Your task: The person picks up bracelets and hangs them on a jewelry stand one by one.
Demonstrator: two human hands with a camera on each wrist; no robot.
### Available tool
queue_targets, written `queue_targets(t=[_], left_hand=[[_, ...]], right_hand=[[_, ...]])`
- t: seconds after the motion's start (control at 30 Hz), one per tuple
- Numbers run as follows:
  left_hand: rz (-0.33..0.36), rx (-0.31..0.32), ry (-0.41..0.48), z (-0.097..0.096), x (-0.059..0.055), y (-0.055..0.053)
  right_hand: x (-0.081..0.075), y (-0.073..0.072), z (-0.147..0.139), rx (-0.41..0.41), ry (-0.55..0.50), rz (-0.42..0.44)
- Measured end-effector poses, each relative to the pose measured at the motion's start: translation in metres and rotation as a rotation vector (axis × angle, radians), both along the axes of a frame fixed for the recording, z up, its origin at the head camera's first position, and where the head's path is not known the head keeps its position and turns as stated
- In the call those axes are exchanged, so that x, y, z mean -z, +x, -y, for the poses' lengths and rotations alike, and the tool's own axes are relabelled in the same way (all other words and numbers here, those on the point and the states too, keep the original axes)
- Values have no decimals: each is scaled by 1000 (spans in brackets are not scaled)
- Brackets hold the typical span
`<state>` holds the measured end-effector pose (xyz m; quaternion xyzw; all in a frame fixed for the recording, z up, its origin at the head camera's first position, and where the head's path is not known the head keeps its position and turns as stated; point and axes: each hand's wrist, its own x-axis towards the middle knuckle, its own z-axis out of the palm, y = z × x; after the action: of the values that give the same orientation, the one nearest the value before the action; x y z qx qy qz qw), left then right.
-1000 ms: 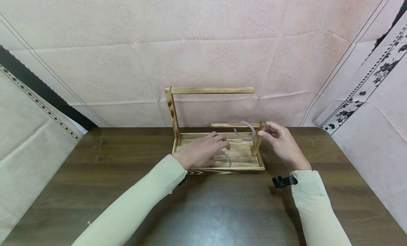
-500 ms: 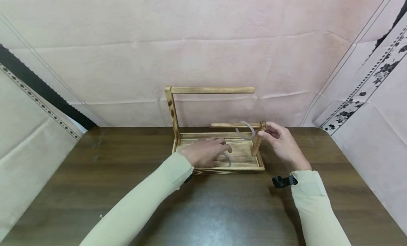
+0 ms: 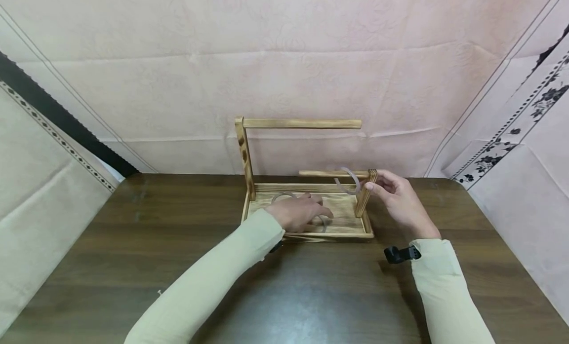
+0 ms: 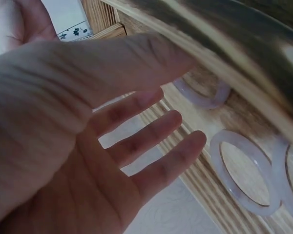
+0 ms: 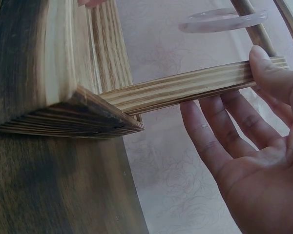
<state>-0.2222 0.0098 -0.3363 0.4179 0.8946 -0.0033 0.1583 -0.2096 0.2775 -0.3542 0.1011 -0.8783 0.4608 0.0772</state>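
A wooden jewelry stand has a tray base [image 3: 338, 235], a tall post at the left with an upper bar [image 3: 302, 123], and a short post [image 3: 364, 198] with a lower bar at the right. My right hand [image 3: 403, 202] grips the short post between thumb and fingers. On the lower bar hangs a pale translucent bangle [image 5: 234, 23]. My left hand [image 3: 299, 214] reaches over the tray, fingers apart and nothing in them. Its thumb overlaps one bangle [image 4: 202, 101] in the left wrist view. Two more bangles, one whole [image 4: 263, 210] and one cut by the frame [image 4: 279, 170], lie in the tray.
The stand sits near the back edge of a dark wooden table [image 3: 284, 294]. Behind it hangs a pale patterned cloth [image 3: 284, 87], and more cloth with a black floral border [image 3: 489, 161] lies to the right.
My left hand has slid a little to the right over the tray, uncovering a bangle behind it. The bangle on the lower bar sways. My right hand keeps its grip on the post.
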Motion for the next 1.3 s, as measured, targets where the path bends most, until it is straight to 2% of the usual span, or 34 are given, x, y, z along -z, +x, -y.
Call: queue_targets(t=[0.2, 0.43, 0.73, 1.1, 1.3], left_hand=[[30, -3, 9, -2, 5, -3], [16, 21, 18, -4, 11, -5], [53, -4, 33, -4, 10, -7], [46, 33, 88, -2, 12, -12], [51, 14, 66, -5, 11, -11]], right_hand=[[0, 0, 1, 5, 2, 4], [0, -1, 2, -35, -43, 7], [0, -1, 2, -36, -38, 4], [1, -2, 1, -16, -9, -4], [1, -1, 0, -35, -55, 1]])
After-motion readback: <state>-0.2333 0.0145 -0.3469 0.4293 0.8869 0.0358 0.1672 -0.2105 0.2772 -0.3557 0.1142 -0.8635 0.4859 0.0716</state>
